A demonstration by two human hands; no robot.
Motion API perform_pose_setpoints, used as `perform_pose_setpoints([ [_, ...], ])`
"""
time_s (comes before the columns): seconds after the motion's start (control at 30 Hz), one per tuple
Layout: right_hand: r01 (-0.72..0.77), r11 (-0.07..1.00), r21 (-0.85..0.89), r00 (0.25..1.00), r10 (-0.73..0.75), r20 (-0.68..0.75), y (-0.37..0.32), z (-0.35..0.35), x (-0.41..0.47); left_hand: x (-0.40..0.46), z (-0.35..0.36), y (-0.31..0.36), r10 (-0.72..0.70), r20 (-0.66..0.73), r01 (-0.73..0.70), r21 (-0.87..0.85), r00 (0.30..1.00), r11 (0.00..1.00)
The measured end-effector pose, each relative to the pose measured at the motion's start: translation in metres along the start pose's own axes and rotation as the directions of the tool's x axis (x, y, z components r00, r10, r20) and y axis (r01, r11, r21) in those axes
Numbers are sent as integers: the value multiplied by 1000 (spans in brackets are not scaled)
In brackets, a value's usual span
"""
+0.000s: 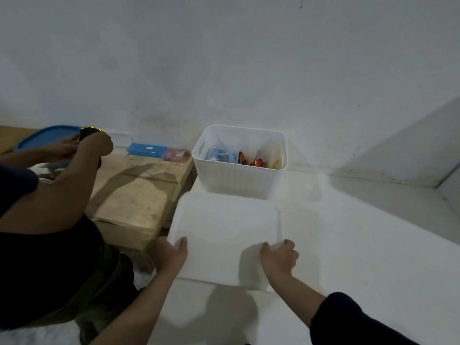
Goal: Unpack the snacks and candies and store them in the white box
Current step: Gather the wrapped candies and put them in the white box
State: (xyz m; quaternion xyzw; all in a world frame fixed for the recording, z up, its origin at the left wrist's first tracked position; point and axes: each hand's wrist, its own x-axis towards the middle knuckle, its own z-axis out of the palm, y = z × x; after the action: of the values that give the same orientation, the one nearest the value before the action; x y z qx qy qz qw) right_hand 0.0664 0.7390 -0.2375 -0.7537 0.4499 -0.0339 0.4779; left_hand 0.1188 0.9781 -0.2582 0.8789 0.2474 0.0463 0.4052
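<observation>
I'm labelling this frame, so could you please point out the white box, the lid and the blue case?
white box (239, 179), head view, on its ribbed front wall.
lid (224, 235), head view, on the middle of its flat top.
blue case (146, 148), head view, on its top face.

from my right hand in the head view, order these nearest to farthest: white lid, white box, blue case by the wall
From the right hand:
1. white lid, held at its near edge.
2. white box, beyond the lid, against the wall.
3. blue case, far left on the wooden surface.
</observation>
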Motion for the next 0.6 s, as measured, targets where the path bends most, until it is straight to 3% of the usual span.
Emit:
perform_pose_setpoints([
  [0.1,146,988,45,983,-140,-119,-31,-9,2,0,-8,43,42,-75,-54,-164,996,985],
  [0.2,241,969,63,962,-229,-150,-66,-20,13,12,-10,84,129,-107,-152,-238,986,959],
  [0.47,423,906,7,900,-419,-120,-149,-51,69,71,-3,184,350,-58,-354,-109,935,929],
  [0.6,482,872,-84,869,-488,-82,-180,-54,98,103,8,214,327,23,-327,-8,945,945],
])
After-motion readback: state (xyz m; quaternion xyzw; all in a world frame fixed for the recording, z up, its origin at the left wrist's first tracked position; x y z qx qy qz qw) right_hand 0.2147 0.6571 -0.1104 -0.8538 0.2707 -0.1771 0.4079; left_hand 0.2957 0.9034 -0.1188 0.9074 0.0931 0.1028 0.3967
